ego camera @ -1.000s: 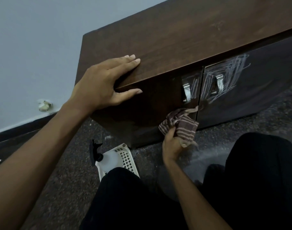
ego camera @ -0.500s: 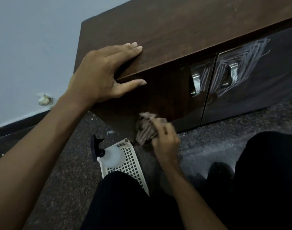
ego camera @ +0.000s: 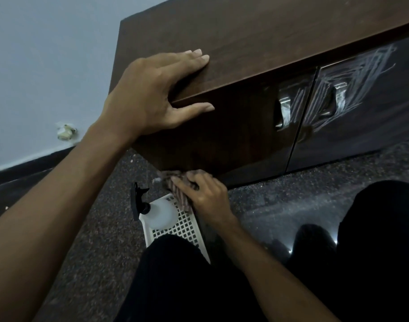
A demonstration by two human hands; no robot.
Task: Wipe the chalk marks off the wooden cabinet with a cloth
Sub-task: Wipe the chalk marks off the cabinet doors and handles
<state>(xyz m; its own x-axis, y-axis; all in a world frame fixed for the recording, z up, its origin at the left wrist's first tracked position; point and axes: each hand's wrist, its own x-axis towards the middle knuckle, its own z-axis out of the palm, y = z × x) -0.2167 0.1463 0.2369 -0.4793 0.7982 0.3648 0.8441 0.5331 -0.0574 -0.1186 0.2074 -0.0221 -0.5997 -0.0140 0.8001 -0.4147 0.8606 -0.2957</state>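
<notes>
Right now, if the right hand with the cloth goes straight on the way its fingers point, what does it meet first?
Probably the lower left corner of the cabinet. The right hand and cloth sit just below it, though depth is unclear.

A pale blue-grey wall (ego camera: 43,66) fills the upper left of my view, edged below by a dark skirting (ego camera: 24,168). Dark speckled floor (ego camera: 94,240) spreads under me, glossy at lower right; light is dim.
</notes>
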